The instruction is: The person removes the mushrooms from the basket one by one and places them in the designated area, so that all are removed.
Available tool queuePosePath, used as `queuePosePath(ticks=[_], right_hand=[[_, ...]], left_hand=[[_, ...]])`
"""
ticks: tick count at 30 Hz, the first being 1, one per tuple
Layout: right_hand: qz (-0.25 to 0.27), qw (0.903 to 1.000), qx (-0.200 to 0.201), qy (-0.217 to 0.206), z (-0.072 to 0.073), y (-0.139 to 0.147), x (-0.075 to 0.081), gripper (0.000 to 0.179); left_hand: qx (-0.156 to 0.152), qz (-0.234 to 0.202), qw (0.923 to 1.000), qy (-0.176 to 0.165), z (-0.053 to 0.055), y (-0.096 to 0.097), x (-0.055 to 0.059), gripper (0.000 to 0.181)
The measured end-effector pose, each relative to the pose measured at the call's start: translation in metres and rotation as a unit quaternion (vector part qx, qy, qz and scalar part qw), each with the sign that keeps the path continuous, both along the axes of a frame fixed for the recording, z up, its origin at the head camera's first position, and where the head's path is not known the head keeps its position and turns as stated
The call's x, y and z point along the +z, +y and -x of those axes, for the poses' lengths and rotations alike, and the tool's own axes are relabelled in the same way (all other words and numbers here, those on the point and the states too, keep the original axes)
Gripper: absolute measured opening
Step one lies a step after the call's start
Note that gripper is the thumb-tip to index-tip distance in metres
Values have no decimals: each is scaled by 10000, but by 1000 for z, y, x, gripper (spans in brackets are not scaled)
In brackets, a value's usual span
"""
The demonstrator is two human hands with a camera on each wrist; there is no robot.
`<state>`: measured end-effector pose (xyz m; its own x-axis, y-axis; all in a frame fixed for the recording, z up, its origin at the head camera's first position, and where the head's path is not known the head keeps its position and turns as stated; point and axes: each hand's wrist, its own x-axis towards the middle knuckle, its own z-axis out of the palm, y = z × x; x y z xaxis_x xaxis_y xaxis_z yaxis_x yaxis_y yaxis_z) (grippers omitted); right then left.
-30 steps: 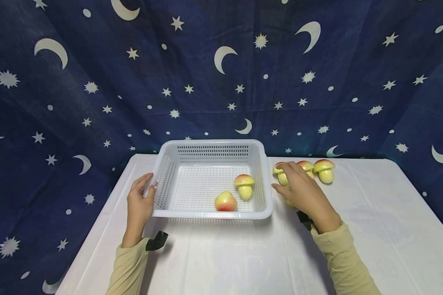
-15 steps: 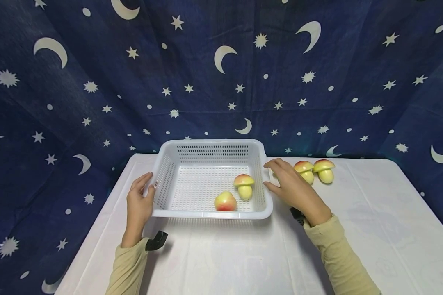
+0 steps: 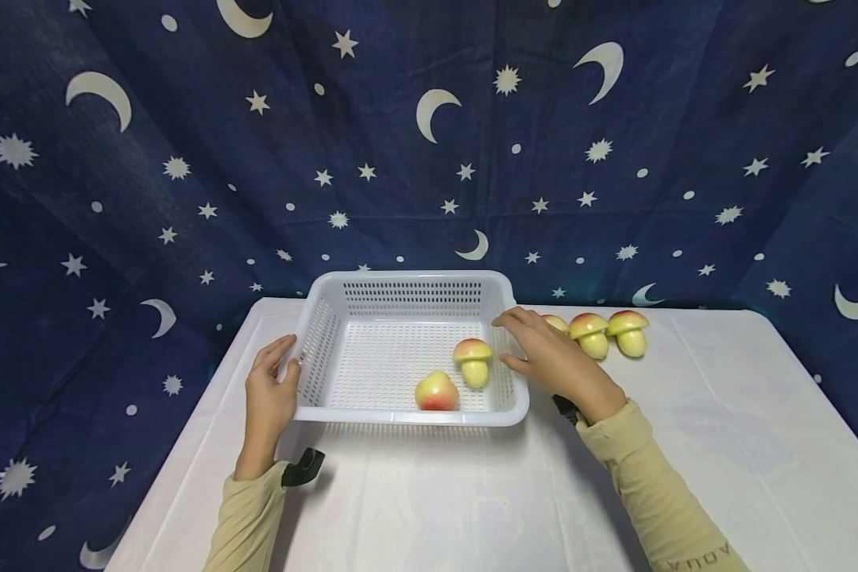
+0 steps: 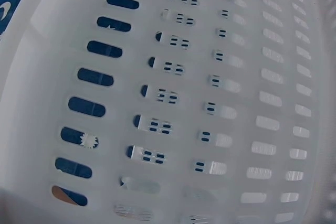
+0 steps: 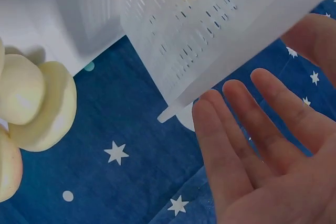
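A white perforated plastic basket [image 3: 415, 416] stands on the table. Inside lie two yellow toy mushrooms with reddish caps: one mushroom [image 3: 474, 363] by the right wall, another mushroom [image 3: 437, 392] near the front. My left hand [image 3: 270, 393] rests against the basket's left side, fingers at the rim; its wrist view is filled by the slotted wall [image 4: 184, 98]. Over the basket's right rim reaches my right hand [image 3: 554, 357], fingers extended and thumb apart. The right wrist view shows that right hand [image 5: 268, 150] with nothing in it, fingertips close to the basket wall [image 5: 210, 35].
Right of the basket, three more mushrooms sit in a row: a partly hidden mushroom [image 3: 554, 322], a middle mushroom [image 3: 589, 334] and an outer mushroom [image 3: 628, 334]. Behind the white-covered table [image 3: 429, 492] hangs a dark blue curtain [image 3: 393, 159] with moons and stars.
My right hand has moved left from over the mushrooms on the table to above the basket's right rim. The left hand and the basket have stayed in place.
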<state>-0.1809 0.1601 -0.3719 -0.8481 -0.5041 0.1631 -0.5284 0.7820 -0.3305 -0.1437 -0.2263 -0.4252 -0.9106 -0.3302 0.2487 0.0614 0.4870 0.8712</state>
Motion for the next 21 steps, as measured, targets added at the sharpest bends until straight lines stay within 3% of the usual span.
queuePosePath(ticks=[21], right_hand=[[-101,9975,703,0,20,-13,-2,41]], left_hand=[[14,20,10000,-83,0,-1,-1,43]])
